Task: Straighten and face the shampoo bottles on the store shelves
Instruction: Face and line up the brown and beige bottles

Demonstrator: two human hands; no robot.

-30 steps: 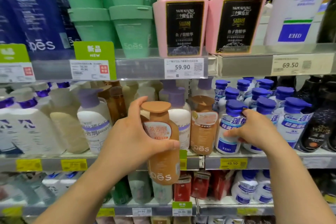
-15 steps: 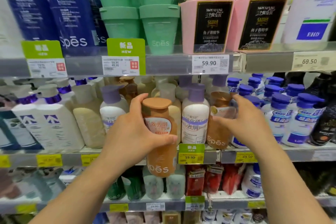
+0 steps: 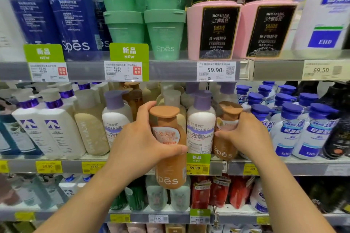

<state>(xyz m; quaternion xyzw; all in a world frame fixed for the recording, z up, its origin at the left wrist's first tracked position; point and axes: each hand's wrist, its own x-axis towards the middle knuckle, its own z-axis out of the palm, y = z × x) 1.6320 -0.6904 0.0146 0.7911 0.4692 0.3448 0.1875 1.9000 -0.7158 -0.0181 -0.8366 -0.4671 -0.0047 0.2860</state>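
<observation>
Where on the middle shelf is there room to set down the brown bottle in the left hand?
One front-row gap, between the left white purple-capped bottle and its twin, behind the held brown bottle; cream bottles stand deeper in. Elsewhere crowded: beige bottle left, blue-capped bottles right.

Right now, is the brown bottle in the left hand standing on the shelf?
No, the left hand holds the brown bottle out in front of the shelf edge.

hands [image 3: 144,143] gripping brown bottles [image 3: 169,149], store shelves [image 3: 170,71]
</observation>
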